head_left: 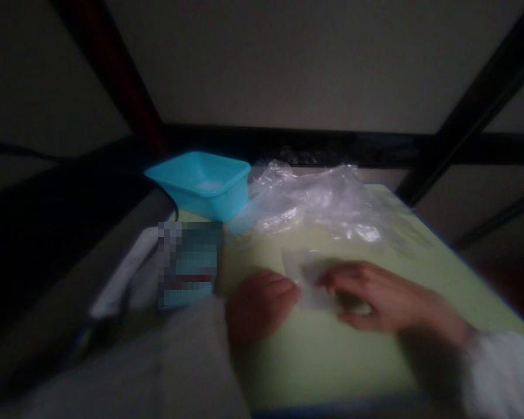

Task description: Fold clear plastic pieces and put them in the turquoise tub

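Both our hands on small clear bag [308,279], lower centre of frame, flat on green mat [323,355]: left hand [259,305] pinching its edge, right hand [375,297] fingers closed on it. Blue tub [201,183] upper left, crumpled plastic [318,201] beside.

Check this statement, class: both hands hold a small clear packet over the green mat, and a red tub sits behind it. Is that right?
Not quite. The head view shows the tub is turquoise, not red. The left hand and right hand do hold the small clear packet over the green mat.
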`<action>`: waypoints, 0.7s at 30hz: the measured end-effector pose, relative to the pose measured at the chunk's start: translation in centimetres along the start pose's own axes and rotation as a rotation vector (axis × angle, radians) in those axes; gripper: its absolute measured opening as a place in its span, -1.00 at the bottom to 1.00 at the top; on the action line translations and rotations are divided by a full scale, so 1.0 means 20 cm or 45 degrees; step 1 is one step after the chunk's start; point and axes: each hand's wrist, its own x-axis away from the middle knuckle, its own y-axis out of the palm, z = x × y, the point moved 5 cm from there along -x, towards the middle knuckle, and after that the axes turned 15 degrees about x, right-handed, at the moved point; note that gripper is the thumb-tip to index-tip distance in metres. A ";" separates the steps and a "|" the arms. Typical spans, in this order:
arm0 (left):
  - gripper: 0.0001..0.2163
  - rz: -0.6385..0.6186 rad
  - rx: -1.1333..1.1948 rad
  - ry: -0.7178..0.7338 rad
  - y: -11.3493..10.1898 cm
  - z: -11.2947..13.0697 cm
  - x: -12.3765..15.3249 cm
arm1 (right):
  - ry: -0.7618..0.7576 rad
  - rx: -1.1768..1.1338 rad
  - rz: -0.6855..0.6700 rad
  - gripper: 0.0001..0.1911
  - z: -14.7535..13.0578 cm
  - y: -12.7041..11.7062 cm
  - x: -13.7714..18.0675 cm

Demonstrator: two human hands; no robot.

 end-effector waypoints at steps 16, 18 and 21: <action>-0.94 0.241 0.519 -0.538 -0.04 -0.12 -0.03 | 0.318 -0.548 0.164 -0.73 0.18 0.11 -0.06; -0.95 0.280 0.553 -0.578 -0.04 -0.13 -0.03 | 0.402 -0.669 0.184 -0.69 0.20 0.13 -0.07; -0.81 0.316 0.637 -0.630 -0.01 -0.16 -0.04 | 0.506 -0.817 0.189 -0.64 0.22 0.15 -0.10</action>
